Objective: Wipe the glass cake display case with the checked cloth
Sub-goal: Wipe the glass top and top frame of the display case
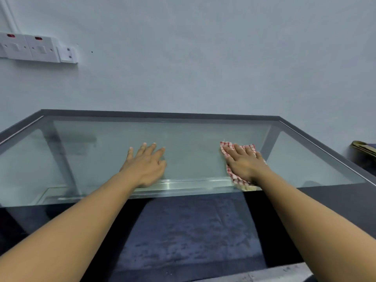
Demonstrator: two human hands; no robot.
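Observation:
The glass cake display case (87,151) stands in front of me, its flat top pane edged by a dark frame. My right hand (243,163) lies flat, fingers straight, on the red-and-white checked cloth (234,176), pressing it onto the right part of the top glass near the front edge. My left hand (145,164) rests palm down with spread fingers on the bare glass at the middle. Most of the cloth is hidden under my right hand.
A pale wall rises right behind the case, with white switch sockets (30,47) at the upper left. Past the case's right edge sits a dark object with a yellowish rim (364,148). Below the front glass lies dark blue fabric (189,231).

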